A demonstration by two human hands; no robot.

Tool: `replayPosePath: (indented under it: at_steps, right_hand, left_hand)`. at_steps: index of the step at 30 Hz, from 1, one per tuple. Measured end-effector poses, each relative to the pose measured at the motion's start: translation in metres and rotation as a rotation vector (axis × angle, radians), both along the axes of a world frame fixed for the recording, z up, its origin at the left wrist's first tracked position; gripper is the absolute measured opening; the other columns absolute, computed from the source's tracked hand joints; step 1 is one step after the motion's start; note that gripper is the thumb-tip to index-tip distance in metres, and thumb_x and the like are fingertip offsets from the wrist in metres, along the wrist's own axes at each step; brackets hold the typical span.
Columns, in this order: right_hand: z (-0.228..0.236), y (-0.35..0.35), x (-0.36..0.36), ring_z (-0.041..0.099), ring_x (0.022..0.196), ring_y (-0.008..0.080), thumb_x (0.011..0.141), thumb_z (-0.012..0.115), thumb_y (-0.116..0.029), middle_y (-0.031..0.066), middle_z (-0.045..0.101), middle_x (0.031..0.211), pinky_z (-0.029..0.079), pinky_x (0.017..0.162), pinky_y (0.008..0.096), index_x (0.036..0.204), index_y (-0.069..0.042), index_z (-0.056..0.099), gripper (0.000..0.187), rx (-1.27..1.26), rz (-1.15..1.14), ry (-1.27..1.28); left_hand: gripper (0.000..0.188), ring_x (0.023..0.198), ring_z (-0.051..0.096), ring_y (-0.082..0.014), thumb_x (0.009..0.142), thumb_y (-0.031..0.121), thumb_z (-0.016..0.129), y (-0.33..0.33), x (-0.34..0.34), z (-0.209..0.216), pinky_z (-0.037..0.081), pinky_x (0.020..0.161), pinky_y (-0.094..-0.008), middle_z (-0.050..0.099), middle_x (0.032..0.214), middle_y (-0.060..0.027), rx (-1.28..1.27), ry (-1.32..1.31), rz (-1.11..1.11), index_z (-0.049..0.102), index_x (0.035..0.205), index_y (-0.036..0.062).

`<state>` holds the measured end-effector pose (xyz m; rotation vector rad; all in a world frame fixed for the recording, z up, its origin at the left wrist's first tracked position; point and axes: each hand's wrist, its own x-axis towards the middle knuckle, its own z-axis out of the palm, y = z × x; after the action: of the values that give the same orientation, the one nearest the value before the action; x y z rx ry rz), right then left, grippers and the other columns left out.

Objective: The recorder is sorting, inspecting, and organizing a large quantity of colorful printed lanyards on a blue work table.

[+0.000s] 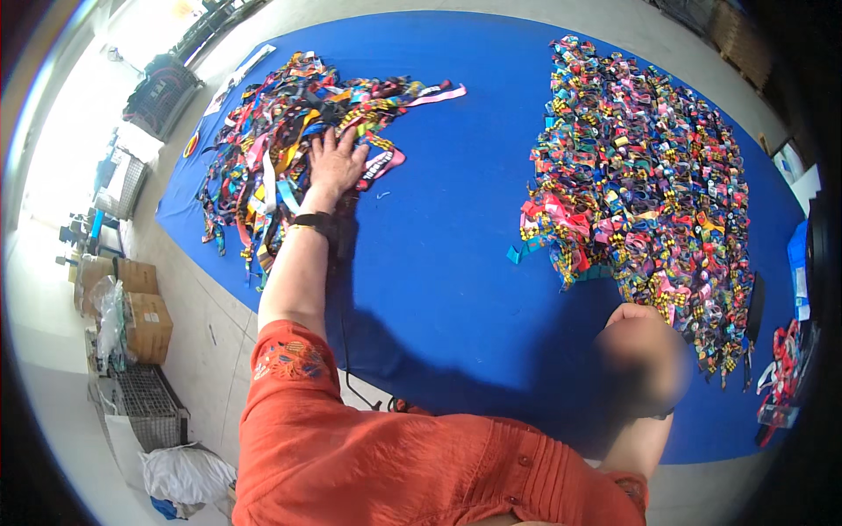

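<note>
My left hand rests with its fingers spread on a loose heap of colourful printed fabric straps at the left of the blue-covered table. Several strap ends, one of them pink, stick out to the right of the heap. At the right, many small looped strap bundles lie packed in long rows. My right hand is at the near end of these rows. A blur covers most of it, so its fingers and anything in them cannot be made out.
Cardboard boxes and a wire crate stand on the floor at the left, near a white sack. More red and white straps hang or lie at the far right edge. A yellow-red loop lies left of the heap.
</note>
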<state>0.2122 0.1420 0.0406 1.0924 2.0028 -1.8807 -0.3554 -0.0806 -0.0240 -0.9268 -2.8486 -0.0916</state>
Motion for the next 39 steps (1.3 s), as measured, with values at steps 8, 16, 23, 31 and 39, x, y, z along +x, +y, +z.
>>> replayPosePath:
  at_steps: [8,16,23,31,39]
  right_hand:
    - [0.002,0.001,-0.010,0.066,0.051,0.0125,0.087,0.073,-0.008,0.0060,0.068,0.067,0.047,0.040,0.0227,0.088,-0.002,0.064,0.010,-0.008,-0.043,-0.078]
    - [-0.003,0.001,-0.005,0.066,0.051,0.0130,0.089,0.072,-0.009,0.0067,0.068,0.068,0.047,0.040,0.0230,0.089,-0.002,0.064,0.011,-0.011,-0.045,-0.045]
    - [-0.001,-0.002,-0.005,0.066,0.052,0.0125,0.091,0.071,-0.012,0.0059,0.068,0.069,0.047,0.041,0.0229,0.091,-0.003,0.064,0.011,0.035,-0.004,0.000]
    - [-0.002,-0.003,0.001,0.065,0.052,0.0132,0.091,0.070,-0.014,0.0054,0.068,0.069,0.048,0.041,0.0238,0.092,-0.004,0.065,0.012,0.044,-0.015,0.042]
    - [-0.007,-0.003,0.004,0.065,0.051,0.0130,0.093,0.069,-0.019,0.0055,0.068,0.069,0.047,0.041,0.0235,0.093,-0.005,0.064,0.015,0.047,-0.016,0.043]
  left_hand:
    - [0.056,0.145,0.029,-0.0467,0.099,0.056,0.045,-0.053,-0.080,0.001,0.025,0.116,-0.0620,0.033,0.159,-0.0188,-0.007,0.112,0.010,0.045,0.149,0.0314]
    - [0.035,0.125,0.056,-0.0332,0.096,0.039,0.059,-0.034,0.001,0.028,0.029,0.115,-0.0603,0.063,0.127,-0.0146,0.136,0.092,-0.150,0.072,0.111,0.0098]
    - [0.026,0.112,0.062,-0.0354,0.092,0.030,0.066,-0.028,0.029,0.023,0.040,0.103,-0.0534,0.068,0.112,-0.0132,0.147,0.026,-0.234,0.074,0.105,0.0092]
    - [0.010,0.105,0.061,-0.0322,0.087,0.020,0.064,0.005,0.083,0.033,0.043,0.089,-0.0482,0.064,0.105,-0.0129,0.116,0.337,-0.273,0.072,0.090,0.0145]
    - [0.007,0.084,0.064,-0.0371,0.089,0.009,0.058,0.019,0.180,0.066,0.049,0.073,-0.0476,0.063,0.093,-0.0156,0.345,0.120,-0.406,0.060,0.095,0.0071]
